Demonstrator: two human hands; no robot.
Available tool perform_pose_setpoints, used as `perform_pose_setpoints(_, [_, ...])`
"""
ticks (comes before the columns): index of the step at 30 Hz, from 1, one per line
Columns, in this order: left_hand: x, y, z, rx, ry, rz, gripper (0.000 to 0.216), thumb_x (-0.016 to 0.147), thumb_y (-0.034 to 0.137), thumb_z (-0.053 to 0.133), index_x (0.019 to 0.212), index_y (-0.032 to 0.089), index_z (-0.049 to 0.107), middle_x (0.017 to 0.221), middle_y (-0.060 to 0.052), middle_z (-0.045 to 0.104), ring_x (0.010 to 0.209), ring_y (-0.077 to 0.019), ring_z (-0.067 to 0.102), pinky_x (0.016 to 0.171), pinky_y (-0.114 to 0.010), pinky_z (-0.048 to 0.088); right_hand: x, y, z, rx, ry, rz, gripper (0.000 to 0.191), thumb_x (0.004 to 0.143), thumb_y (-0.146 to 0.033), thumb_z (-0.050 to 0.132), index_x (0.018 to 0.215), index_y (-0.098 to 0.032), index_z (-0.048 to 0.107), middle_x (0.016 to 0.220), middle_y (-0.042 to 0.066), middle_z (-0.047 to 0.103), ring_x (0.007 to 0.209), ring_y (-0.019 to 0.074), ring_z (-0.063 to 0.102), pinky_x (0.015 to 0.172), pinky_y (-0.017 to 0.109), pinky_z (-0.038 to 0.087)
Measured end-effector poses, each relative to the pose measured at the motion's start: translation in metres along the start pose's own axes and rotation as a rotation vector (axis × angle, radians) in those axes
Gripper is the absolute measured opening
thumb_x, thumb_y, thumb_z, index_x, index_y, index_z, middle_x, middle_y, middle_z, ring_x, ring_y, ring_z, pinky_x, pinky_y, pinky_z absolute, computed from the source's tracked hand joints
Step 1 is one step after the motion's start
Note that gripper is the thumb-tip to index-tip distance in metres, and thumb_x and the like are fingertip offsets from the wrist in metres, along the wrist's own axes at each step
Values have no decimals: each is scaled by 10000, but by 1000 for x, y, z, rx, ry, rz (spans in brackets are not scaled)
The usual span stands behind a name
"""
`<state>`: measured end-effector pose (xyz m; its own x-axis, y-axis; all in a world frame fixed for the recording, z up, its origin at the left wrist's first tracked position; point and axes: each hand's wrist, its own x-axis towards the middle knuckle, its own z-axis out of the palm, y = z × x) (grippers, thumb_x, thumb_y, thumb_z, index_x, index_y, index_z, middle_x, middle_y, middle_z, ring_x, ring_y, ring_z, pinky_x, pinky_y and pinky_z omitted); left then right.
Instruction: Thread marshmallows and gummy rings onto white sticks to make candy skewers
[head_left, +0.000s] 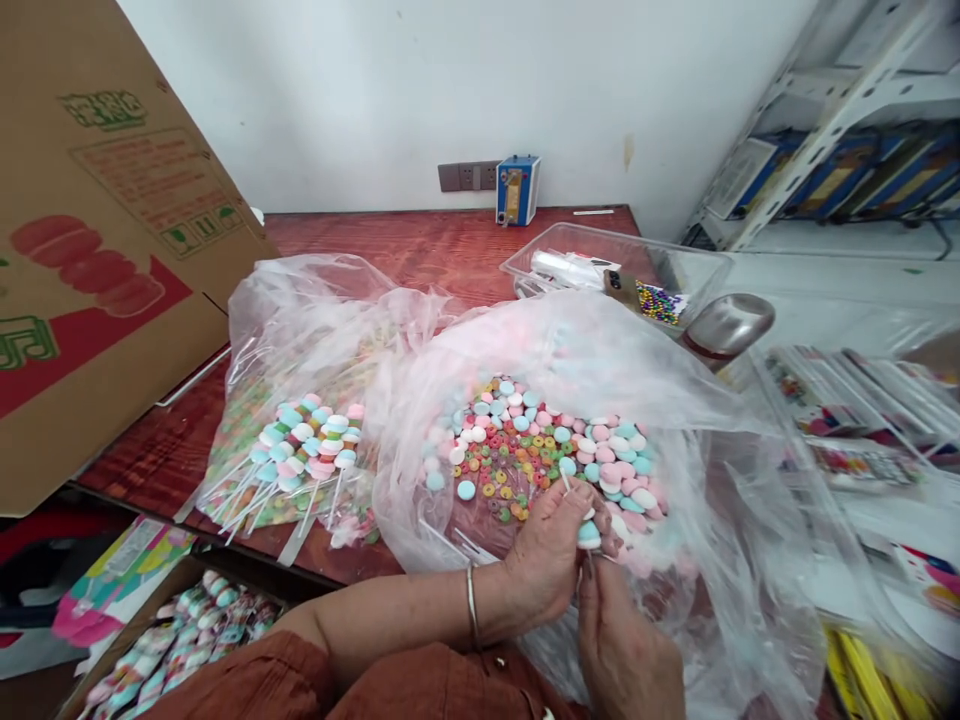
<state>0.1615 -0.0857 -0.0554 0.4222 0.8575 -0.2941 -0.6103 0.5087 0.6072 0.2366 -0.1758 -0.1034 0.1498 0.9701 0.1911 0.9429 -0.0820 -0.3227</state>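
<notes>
My left hand (547, 550) is closed around a white stick (565, 481) and a blue and white marshmallow candy (589, 535), just over the near edge of a big clear plastic bag (705, 420). My right hand (619, 645) pinches the lower end of the same candy stick from below. The bag holds loose pink, blue and white marshmallow discs (619, 460) and small coloured ring candies (514, 455). A silver bangle (472, 605) circles my left wrist.
A second clear bag (300, 330) to the left holds finished candy skewers (304, 450) with white sticks. A large cardboard box (97, 250) leans at far left. A clear plastic tub (675, 262) stands behind, a box of wrapped skewers (180, 630) sits below, printed packets (855, 410) lie right.
</notes>
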Motion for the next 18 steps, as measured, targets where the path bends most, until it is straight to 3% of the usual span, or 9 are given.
perform_pose_setpoints(3, [-3,-1,-1,55,10,14,304,844,458,607,767,186,495,676,6,576,624,-120,551,648,-244,444,8,-10,1,62,-32,48,434,1002,-389,288,1046,-198,675,572,59,653,431,182,583,418,260,314])
perform_pose_setpoints(6, [-4,5,-8,134,24,33,314,843,467,621,784,178,513,746,-13,617,652,-113,563,636,-226,438,20,-19,-3,385,-68,154,427,993,-449,309,1031,-206,658,706,74,681,547,197,599,485,262,377])
perform_pose_setpoints(9, [2,25,-24,260,-54,37,343,872,504,585,994,184,573,938,-53,670,721,-125,608,658,-237,458,30,-18,-13,807,-184,252,397,971,-502,369,882,-203,615,649,9,589,548,156,510,502,232,381])
perform_pose_setpoints(11, [8,47,-41,397,-60,126,429,882,539,553,1174,225,546,1137,-75,651,815,-151,644,742,-288,494,33,-11,-20,912,-226,320,384,952,-520,403,808,-205,568,576,-40,472,502,126,412,469,217,324])
perform_pose_setpoints(13, [12,72,-60,671,72,274,380,930,496,486,1167,217,588,1189,-78,642,903,-172,649,837,-321,495,32,-2,-25,885,-228,363,359,939,-513,430,781,-209,536,571,-58,406,506,117,373,469,216,287])
perform_pose_setpoints(15, [12,93,-77,1044,132,378,243,920,363,533,1044,202,667,1060,-58,683,945,-191,633,882,-324,479,27,7,-27,816,-223,370,344,926,-499,446,748,-213,514,571,-59,389,517,120,373,479,222,279])
perform_pose_setpoints(18, [4,104,-93,1523,5,416,157,887,197,555,886,199,712,904,-44,686,898,-190,619,844,-306,466,21,13,-26,734,-234,338,339,912,-485,454,725,-212,530,564,-48,432,526,132,404,494,230,294])
